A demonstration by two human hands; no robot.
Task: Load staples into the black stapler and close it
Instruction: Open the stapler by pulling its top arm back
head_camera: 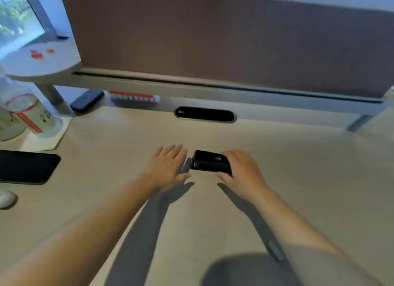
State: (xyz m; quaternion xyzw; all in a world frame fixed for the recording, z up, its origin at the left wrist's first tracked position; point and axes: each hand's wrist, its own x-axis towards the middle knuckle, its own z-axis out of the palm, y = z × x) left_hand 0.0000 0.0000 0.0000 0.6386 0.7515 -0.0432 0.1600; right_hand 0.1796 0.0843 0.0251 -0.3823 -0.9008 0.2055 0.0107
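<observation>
A small black stapler [207, 161] lies on the light wooden desk [298, 168], near the middle, its body lying flat and looking shut. My right hand [241, 172] grips the stapler's right end, fingers over the top and thumb at the near side. My left hand [168, 166] hovers flat just left of the stapler, fingers spread, holding nothing and not touching it. A grey strip [275, 251] that could be staples lies on the desk beside my right forearm; blur keeps me from telling for sure.
A black phone [25, 167] lies at the left edge. A cup with red bands [32, 115] and a jar stand at the far left. A brown partition [213, 40] with a shelf rail closes off the back, above a cable slot [205, 114].
</observation>
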